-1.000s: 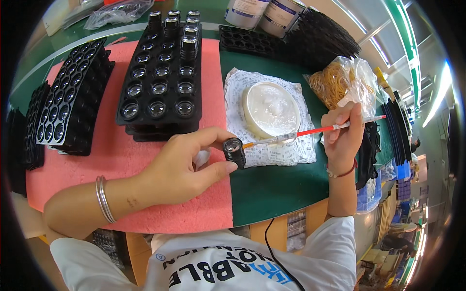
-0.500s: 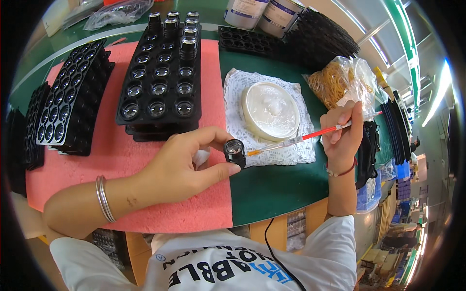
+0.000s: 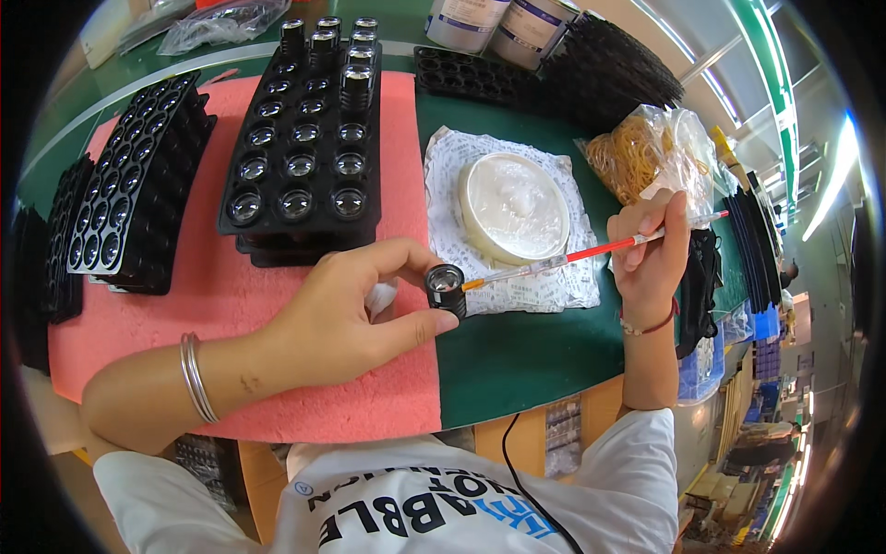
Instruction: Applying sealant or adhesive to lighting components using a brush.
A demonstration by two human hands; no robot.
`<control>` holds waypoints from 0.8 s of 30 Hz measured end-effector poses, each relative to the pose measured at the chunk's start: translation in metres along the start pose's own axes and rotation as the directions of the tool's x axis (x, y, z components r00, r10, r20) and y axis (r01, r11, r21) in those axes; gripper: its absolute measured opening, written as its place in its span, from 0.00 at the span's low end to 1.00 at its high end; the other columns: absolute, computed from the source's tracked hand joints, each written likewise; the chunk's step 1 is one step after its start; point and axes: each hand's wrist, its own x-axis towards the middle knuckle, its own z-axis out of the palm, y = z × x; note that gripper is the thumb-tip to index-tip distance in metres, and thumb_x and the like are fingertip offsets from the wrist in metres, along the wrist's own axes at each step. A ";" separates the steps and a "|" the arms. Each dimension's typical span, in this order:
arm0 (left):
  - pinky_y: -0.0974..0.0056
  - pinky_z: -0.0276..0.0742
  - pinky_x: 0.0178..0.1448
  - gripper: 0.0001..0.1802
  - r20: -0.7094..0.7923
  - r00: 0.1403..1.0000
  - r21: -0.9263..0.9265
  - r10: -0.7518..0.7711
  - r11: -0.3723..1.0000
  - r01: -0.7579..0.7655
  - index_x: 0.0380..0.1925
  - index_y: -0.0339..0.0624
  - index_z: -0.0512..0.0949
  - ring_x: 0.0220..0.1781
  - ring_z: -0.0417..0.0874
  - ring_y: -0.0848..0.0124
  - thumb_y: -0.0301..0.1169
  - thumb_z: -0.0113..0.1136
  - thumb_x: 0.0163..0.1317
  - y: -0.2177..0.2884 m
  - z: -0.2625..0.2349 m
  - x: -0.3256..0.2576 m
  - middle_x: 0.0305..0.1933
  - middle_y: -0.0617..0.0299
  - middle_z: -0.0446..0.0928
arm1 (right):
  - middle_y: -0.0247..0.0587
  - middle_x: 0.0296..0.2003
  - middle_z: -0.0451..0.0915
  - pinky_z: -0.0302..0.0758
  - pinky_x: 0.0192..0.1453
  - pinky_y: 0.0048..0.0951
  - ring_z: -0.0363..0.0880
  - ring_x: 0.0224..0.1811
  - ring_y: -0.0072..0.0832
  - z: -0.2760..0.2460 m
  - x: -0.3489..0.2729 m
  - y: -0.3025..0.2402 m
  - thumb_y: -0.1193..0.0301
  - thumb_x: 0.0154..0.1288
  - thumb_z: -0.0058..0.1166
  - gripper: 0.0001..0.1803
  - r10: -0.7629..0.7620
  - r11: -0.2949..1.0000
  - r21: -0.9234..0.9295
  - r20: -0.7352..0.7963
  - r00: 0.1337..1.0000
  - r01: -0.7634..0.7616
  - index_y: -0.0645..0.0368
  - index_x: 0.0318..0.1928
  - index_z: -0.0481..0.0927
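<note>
Between the thumb and fingers of my left hand (image 3: pixel 360 300) is a small black lens barrel (image 3: pixel 447 294), its glass end facing up. Something white shows tucked in that palm. My right hand (image 3: pixel 648 242) is closed round a thin red paintbrush (image 3: pixel 591 251), whose amber bristle tip meets the barrel's right rim. Behind the brush sits a round white dish (image 3: pixel 472 222) of pale, glossy paste, resting on a printed paper cloth (image 3: pixel 445 162). Left of the dish, a stacked black tray (image 3: pixel 277 226) holds rows of lens barrels, several standing taller at its far end.
Pink foam (image 3: pixel 208 342) covers the left part of the green table (image 3: pixel 526 369). More black trays (image 3: pixel 138 175) stand at far left. Along the back are two cans (image 3: pixel 531 35), an empty-looking black tray (image 3: pixel 471 76) and a dark bristly stack (image 3: pixel 609 69). A bag of rubber bands (image 3: pixel 637 157) lies right.
The brush tip has moved slightly left and up, from beside the lens barrel onto its rim. My left hand keeps holding the barrel in nearly the same place.
</note>
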 end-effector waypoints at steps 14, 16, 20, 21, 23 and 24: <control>0.75 0.63 0.23 0.18 -0.004 1.000 0.002 0.025 1.000 -0.025 0.38 0.35 0.73 0.19 0.64 0.85 0.32 0.64 0.49 -0.004 0.000 -0.001 0.32 0.64 0.77 | 0.36 0.12 0.66 0.57 0.16 0.18 0.62 0.12 0.18 -0.002 0.005 0.002 0.61 0.69 0.34 0.22 -0.057 0.997 -0.054 -0.043 0.997 0.055 0.60 0.19 0.68; 0.76 0.62 0.23 0.18 -0.009 0.999 0.001 0.041 0.999 -0.041 0.38 0.35 0.73 0.19 0.63 0.85 0.32 0.64 0.49 -0.004 0.001 -0.001 0.32 0.64 0.77 | 0.37 0.12 0.67 0.58 0.16 0.17 0.62 0.12 0.18 0.000 0.003 0.003 0.62 0.69 0.34 0.22 -0.072 0.991 -0.116 -0.039 0.997 0.067 0.60 0.19 0.68; 0.76 0.61 0.23 0.18 0.008 1.000 0.009 0.024 1.000 -0.024 0.38 0.35 0.73 0.19 0.63 0.86 0.32 0.64 0.49 -0.003 0.000 0.001 0.33 0.64 0.78 | 0.38 0.14 0.69 0.59 0.15 0.15 0.64 0.11 0.18 -0.001 0.000 0.003 0.62 0.68 0.36 0.22 -0.113 0.963 -0.246 0.010 0.994 0.112 0.62 0.20 0.70; 0.76 0.61 0.23 0.18 0.014 1.000 -0.001 0.017 1.000 -0.017 0.38 0.36 0.73 0.19 0.63 0.86 0.32 0.64 0.49 -0.002 0.000 0.001 0.33 0.64 0.78 | 0.38 0.14 0.69 0.59 0.15 0.15 0.64 0.11 0.18 -0.002 -0.001 0.003 0.62 0.68 0.36 0.22 -0.114 0.962 -0.248 0.008 0.993 0.113 0.62 0.20 0.70; 0.76 0.61 0.23 0.17 0.008 1.000 -0.010 0.007 1.000 -0.007 0.37 0.36 0.73 0.19 0.63 0.86 0.32 0.64 0.49 -0.001 0.000 -0.001 0.33 0.64 0.78 | 0.38 0.15 0.70 0.59 0.15 0.15 0.64 0.11 0.17 -0.003 -0.002 0.005 0.62 0.68 0.36 0.22 -0.113 0.955 -0.272 0.023 0.993 0.115 0.62 0.19 0.70; 0.76 0.61 0.23 0.17 0.006 1.000 0.006 0.012 1.000 -0.012 0.37 0.36 0.73 0.19 0.63 0.86 0.32 0.64 0.49 0.000 0.000 -0.002 0.33 0.64 0.78 | 0.38 0.15 0.70 0.59 0.15 0.15 0.64 0.11 0.17 -0.003 -0.002 0.005 0.62 0.68 0.36 0.22 -0.113 0.956 -0.269 0.026 0.993 0.116 0.62 0.19 0.70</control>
